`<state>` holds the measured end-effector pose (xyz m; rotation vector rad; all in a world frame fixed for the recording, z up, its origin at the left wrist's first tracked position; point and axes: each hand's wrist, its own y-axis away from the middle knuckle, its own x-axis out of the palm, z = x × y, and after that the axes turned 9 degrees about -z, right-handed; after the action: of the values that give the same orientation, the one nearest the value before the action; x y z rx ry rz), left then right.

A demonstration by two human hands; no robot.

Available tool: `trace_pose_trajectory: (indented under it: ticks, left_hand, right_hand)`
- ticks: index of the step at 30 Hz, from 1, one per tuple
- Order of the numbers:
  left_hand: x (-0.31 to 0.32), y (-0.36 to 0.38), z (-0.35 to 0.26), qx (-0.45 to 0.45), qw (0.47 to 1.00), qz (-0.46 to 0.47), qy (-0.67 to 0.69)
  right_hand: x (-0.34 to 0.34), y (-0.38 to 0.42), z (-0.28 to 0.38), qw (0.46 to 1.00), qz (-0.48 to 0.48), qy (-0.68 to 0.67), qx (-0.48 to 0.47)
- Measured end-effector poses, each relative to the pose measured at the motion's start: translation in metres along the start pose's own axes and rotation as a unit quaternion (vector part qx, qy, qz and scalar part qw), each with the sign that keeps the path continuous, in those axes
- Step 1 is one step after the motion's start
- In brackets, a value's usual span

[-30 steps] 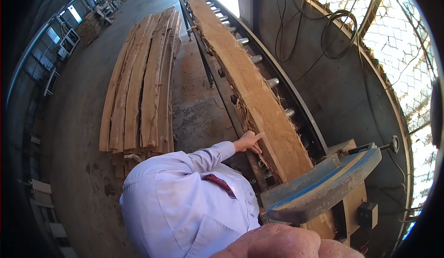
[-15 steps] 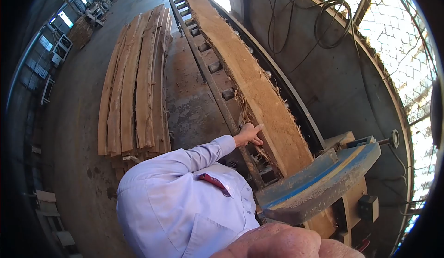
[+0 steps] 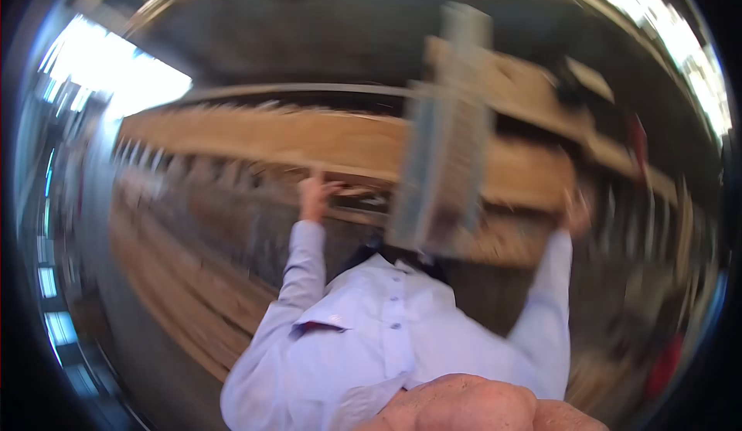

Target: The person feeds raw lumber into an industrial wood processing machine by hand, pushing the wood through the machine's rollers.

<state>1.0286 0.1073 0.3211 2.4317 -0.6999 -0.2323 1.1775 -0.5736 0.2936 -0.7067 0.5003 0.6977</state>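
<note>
A long wooden plank with a rough, splintered edge lies across the view and passes beneath the blue-and-grey machine head. My left hand is at the plank's near edge, left of the machine, its fingers apart. Beyond the machine, my right hand is at the plank's right end. Motion blur smears its fingers, so its grip cannot be made out. Where the plank runs under the machine head, it is hidden.
Stacked boards lie at the lower left. Rollers show under the plank's far left end. Behind the machine is a dark wall. A blurred wooden structure stands beside the machine head.
My view has swung to the right, bringing the plank across the picture. My right hand has come into view at the plank's right end; my left hand stays by its near edge.
</note>
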Motion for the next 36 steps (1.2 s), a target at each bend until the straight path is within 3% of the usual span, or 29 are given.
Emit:
trace_pose_trajectory:
  ticks: [1, 2, 3, 5, 8, 23, 31, 36]
  left_hand:
    - [0.004, -0.010, -0.001, 0.038, 0.999, 0.015, -0.033]
    - [0.012, -0.021, 0.001, 0.078, 0.994, 0.036, -0.060]
    - [0.017, -0.019, 0.001, 0.053, 0.998, -0.033, -0.006]
    - [0.029, -0.026, 0.003, 0.070, 0.997, 0.003, -0.016]
    - [0.027, -0.026, -0.001, 0.072, 0.997, 0.003, -0.019]
    - [0.050, -0.024, 0.028, 0.145, 0.986, 0.015, -0.080]
    - [0.048, -0.017, 0.034, 0.127, 0.991, -0.006, -0.050]
    - [0.043, -0.021, 0.030, 0.129, 0.987, 0.004, -0.098]
  right_hand:
    - [-0.012, 0.003, 0.038, 0.995, 0.002, 0.088, -0.053]
    - [0.003, 0.009, -0.007, 0.968, -0.038, 0.218, -0.122]
    - [0.018, -0.002, 0.001, 0.976, 0.020, 0.200, -0.086]
    - [0.022, 0.004, -0.015, 0.987, 0.019, 0.160, -0.006]
    - [0.022, 0.005, -0.008, 0.993, 0.018, 0.119, 0.010]
    - [0.015, -0.006, -0.031, 0.998, -0.003, 0.053, 0.031]
    - [0.010, -0.005, -0.032, 0.997, 0.000, 0.078, 0.014]
    - [0.015, 0.003, -0.029, 0.996, -0.004, 0.082, 0.026]
